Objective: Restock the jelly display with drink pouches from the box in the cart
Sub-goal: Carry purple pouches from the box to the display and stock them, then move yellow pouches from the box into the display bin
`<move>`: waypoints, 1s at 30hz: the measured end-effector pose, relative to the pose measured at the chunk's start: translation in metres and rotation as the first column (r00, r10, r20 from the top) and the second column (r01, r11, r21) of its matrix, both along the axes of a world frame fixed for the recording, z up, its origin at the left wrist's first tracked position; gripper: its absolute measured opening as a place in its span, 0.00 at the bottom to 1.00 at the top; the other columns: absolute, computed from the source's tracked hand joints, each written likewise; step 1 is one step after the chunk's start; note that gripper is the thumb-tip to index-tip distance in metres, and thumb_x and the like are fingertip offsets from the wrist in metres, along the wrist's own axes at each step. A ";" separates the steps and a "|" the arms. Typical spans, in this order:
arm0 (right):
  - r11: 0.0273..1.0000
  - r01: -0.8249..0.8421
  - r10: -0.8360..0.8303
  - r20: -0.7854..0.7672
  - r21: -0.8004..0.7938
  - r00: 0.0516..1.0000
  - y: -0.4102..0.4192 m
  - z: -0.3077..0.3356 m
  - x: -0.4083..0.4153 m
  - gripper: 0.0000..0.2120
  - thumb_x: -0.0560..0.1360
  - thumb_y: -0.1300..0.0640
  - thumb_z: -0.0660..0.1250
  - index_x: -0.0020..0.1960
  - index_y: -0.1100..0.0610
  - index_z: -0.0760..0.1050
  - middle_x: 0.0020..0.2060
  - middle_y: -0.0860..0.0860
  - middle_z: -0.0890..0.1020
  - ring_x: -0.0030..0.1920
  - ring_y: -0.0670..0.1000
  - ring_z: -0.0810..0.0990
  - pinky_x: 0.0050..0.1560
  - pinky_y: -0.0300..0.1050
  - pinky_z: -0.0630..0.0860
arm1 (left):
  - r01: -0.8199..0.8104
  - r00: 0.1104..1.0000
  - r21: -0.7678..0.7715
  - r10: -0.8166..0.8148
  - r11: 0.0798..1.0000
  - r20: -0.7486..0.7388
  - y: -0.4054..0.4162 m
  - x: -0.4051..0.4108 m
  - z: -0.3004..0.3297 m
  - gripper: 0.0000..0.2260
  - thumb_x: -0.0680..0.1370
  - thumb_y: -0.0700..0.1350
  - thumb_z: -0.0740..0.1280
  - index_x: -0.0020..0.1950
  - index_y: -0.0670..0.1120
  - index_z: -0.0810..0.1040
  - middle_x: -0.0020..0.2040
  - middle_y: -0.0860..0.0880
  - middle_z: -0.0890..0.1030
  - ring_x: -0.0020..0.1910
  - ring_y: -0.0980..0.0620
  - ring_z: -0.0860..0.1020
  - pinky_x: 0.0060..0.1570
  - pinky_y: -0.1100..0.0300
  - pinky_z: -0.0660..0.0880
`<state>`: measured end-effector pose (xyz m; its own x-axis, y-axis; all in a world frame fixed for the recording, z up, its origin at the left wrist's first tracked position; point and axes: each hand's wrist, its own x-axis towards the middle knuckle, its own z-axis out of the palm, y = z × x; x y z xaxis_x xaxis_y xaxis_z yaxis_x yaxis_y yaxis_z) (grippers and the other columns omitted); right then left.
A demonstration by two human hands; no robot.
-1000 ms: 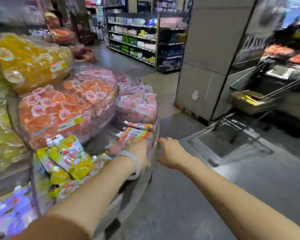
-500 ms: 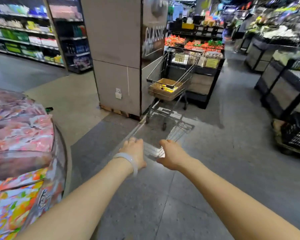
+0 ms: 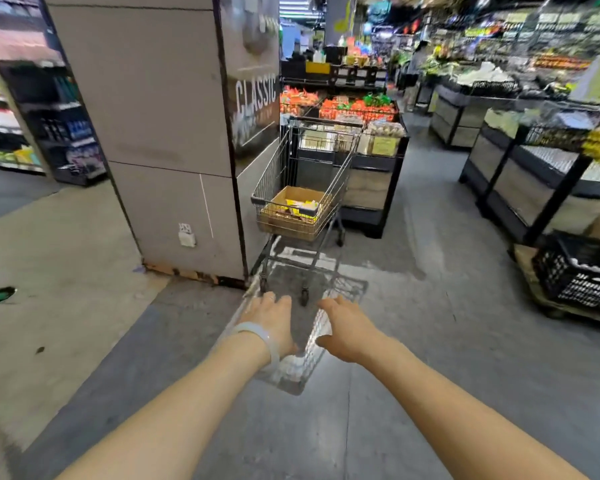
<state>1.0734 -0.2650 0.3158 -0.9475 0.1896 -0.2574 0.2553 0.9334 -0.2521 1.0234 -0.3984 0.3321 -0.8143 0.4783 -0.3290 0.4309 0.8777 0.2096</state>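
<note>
A metal shopping cart [image 3: 340,174] stands ahead beside a grey pillar. Inside it sits an open cardboard box [image 3: 280,202] with yellow drink pouches [image 3: 300,206] showing at the top. My left hand [image 3: 269,322], with a pale bangle on the wrist, and my right hand [image 3: 347,327] reach forward over the floor, well short of the cart. Both hold nothing and their fingers look relaxed. The jelly display is out of view.
The grey pillar [image 3: 163,133] rises left of the cart. A dark produce stand [image 3: 371,161] is right behind the cart. More dark display tables [image 3: 534,174] and a black crate [image 3: 579,271] line the right. Open floor lies between me and the cart.
The view has swung right from the jelly display to the cart, which now looks closer. My hands left the pouches on the display and are stretched out with nothing in them.
</note>
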 end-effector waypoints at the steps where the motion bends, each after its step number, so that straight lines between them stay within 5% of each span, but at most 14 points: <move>1: 1.000 0.018 -0.018 0.000 0.008 1.000 0.012 -0.003 -0.018 0.30 0.75 0.53 0.68 0.72 0.56 0.60 0.68 0.58 0.67 0.67 0.60 0.66 0.66 0.53 0.69 | 0.010 1.000 0.001 -0.010 1.000 0.008 0.011 -0.018 -0.003 0.37 0.73 0.53 0.70 0.75 0.46 0.55 0.74 0.45 0.56 0.73 0.43 0.56 0.69 0.50 0.63; 14: 0.998 -0.070 0.070 -0.070 0.004 0.995 0.146 -0.002 -0.318 0.20 0.75 0.56 0.66 0.64 0.59 0.67 0.61 0.58 0.71 0.63 0.60 0.70 0.60 0.52 0.72 | -0.077 0.996 0.030 0.078 0.997 -0.042 0.140 -0.301 -0.006 0.31 0.72 0.51 0.70 0.71 0.47 0.61 0.68 0.47 0.63 0.68 0.43 0.63 0.65 0.48 0.68; 20: 0.988 -0.150 0.152 0.051 -0.037 0.987 0.165 -0.020 -0.435 0.23 0.74 0.54 0.67 0.65 0.59 0.65 0.62 0.59 0.69 0.64 0.61 0.68 0.59 0.53 0.70 | -0.121 0.992 -0.018 0.121 0.993 0.029 0.167 -0.418 -0.022 0.36 0.72 0.53 0.71 0.74 0.48 0.57 0.72 0.46 0.59 0.71 0.43 0.60 0.67 0.48 0.67; 30: 0.998 0.011 -0.010 0.014 -0.056 1.000 0.234 -0.042 -0.659 0.26 0.72 0.52 0.68 0.67 0.57 0.68 0.62 0.57 0.71 0.64 0.59 0.70 0.63 0.52 0.72 | -0.003 0.998 0.004 0.003 1.000 0.062 0.237 -0.667 -0.037 0.31 0.70 0.52 0.72 0.69 0.48 0.64 0.68 0.45 0.65 0.68 0.42 0.64 0.66 0.46 0.68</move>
<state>0.4143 -0.0310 0.2742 -0.9417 0.1846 -0.2811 0.2690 0.9152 -0.3001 0.3565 -0.1611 0.2950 -0.7935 0.4773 -0.3774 0.4144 0.8781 0.2392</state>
